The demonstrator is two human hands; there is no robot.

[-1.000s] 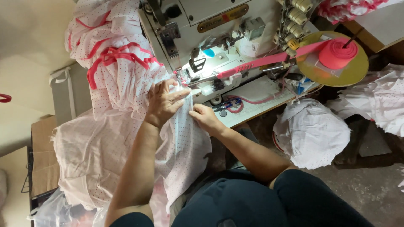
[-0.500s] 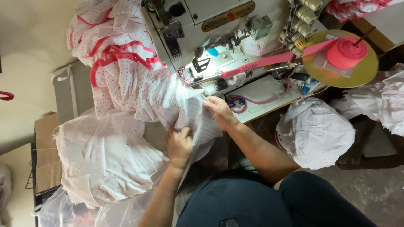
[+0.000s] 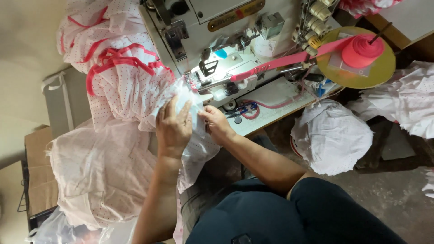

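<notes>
So from where I'm standing, nearest thing is the person's dark-clothed lap, with the dotted white fabric [image 3: 199, 149] draping down over it toward the floor. The left hand [image 3: 174, 129] has come back up: half a second ago it was lower down, smoothing the cloth near the lap, and now it's flat on top of the fabric just short of the needle, fingers spread and pressing rather than gripping. The right hand [image 3: 217, 123] has barely moved; it's pinching the fabric edge between thumb and fingers, right beside the left one.

My read is they've finished straightening the piece and are lining it up to feed under the presser foot [image 3: 195, 81], where the lamp lights the cloth.

Further out, the sewing machine [image 3: 212, 27] sits on the worktop [image 3: 275, 97], with pink tape [image 3: 280, 61] running into it from a pink roll [image 3: 361, 50] on a yellow disc. Little snips with blue handles lie just past the right hand. Behind the machine is a heap of finished pieces with pink trim [image 3: 113, 68].
</notes>
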